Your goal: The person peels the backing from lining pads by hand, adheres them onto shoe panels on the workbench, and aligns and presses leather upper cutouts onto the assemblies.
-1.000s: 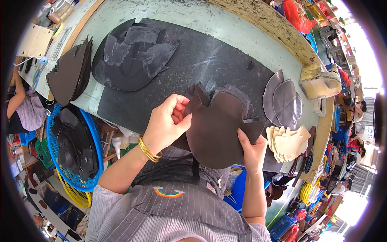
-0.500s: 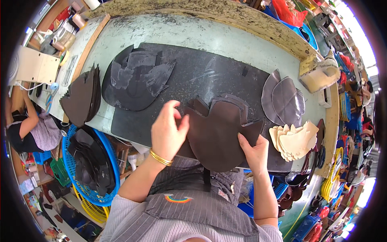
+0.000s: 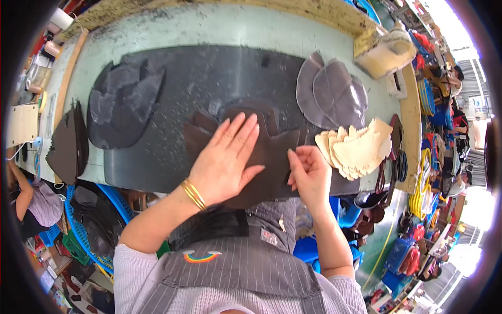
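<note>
Several dark brown leather-like cut pieces (image 3: 269, 152) with notched far edges lie in a loose stack at the near side of a black mat (image 3: 209, 70). My left hand (image 3: 225, 159) rests flat on top of them, fingers stretched out and thumb spread. At their right edge my right hand (image 3: 309, 172) has its fingers curled, with thumb and forefinger pinching the rim of a brown piece. Cream scalloped pieces (image 3: 355, 146) are fanned out just right of that hand. The part of the stack beneath my left palm is hidden.
Grey scuffed pieces (image 3: 123, 99) lie on the mat's left, glossy dark grey ones (image 3: 340, 91) at its far right. Another brown stack (image 3: 68, 144) sits at the table's left. A yellowed container (image 3: 389, 49) stands far right. A blue basket (image 3: 117, 199) is below left.
My left hand has come down flat onto the brown pieces from beside them. My right hand has curled its fingers at their right edge. The whole view has shifted somewhat.
</note>
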The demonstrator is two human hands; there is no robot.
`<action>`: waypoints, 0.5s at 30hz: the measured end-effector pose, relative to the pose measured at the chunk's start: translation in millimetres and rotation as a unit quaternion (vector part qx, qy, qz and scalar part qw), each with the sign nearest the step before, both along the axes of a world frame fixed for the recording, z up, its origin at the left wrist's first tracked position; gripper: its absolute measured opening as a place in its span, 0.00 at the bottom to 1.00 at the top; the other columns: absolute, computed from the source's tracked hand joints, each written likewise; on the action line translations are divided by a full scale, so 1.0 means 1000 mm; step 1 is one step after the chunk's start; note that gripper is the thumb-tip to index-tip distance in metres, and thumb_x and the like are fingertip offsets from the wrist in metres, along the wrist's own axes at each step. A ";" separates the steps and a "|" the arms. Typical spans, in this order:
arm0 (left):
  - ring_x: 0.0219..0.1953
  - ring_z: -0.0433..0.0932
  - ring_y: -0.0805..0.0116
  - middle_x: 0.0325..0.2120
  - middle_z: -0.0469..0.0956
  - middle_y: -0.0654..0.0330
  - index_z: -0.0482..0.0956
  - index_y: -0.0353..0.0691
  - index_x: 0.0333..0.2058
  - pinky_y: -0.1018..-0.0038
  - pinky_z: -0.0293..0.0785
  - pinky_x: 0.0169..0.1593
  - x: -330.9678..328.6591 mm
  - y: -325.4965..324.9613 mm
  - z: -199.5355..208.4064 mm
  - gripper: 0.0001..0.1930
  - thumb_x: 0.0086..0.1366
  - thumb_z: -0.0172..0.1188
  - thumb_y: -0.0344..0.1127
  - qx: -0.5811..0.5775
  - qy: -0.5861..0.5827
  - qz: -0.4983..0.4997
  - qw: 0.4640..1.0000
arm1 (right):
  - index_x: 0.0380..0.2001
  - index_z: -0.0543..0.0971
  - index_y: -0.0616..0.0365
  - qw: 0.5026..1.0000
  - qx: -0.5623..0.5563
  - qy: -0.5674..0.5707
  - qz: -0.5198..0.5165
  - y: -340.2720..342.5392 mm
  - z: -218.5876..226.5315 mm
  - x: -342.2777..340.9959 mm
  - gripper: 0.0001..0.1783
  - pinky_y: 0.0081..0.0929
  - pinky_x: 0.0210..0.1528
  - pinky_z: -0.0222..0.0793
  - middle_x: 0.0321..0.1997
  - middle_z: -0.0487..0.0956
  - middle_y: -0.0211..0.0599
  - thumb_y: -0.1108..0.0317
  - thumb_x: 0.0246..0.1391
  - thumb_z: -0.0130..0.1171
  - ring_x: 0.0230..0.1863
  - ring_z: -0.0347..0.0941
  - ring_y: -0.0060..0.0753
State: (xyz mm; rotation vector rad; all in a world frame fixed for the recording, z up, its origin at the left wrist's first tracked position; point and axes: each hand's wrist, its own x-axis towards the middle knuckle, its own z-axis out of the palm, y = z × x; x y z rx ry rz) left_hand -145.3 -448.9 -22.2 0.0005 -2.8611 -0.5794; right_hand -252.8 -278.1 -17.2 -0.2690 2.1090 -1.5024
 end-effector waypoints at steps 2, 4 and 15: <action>0.63 0.55 0.45 0.61 0.58 0.46 0.61 0.28 0.58 0.56 0.51 0.64 0.000 0.004 0.000 0.35 0.58 0.56 0.46 0.002 -0.001 0.003 1.000 | 0.33 0.72 0.64 1.000 0.000 0.003 -0.001 0.004 0.000 0.002 0.07 0.14 0.13 0.61 0.20 0.75 0.31 0.71 0.56 0.56 0.14 0.68 0.14; 0.64 0.54 0.45 0.61 0.58 0.49 0.61 0.30 0.58 0.56 0.51 0.64 -0.001 0.003 0.001 0.34 0.58 0.56 0.45 -0.006 -0.014 -0.003 1.000 | 0.32 0.72 0.64 1.000 0.002 -0.002 0.001 0.003 -0.002 0.000 0.07 0.14 0.13 0.61 0.20 0.75 0.31 0.71 0.56 0.56 0.14 0.68 0.14; 0.60 0.61 0.48 0.53 0.71 0.62 0.77 0.44 0.47 0.47 0.52 0.61 0.011 0.012 -0.014 0.22 0.53 0.61 0.46 -0.086 0.070 -0.126 0.986 | 0.26 0.67 0.60 0.918 0.179 0.348 0.069 0.000 -0.020 -0.007 0.13 0.36 0.21 0.70 0.18 0.75 0.43 0.66 0.51 0.59 0.17 0.73 0.48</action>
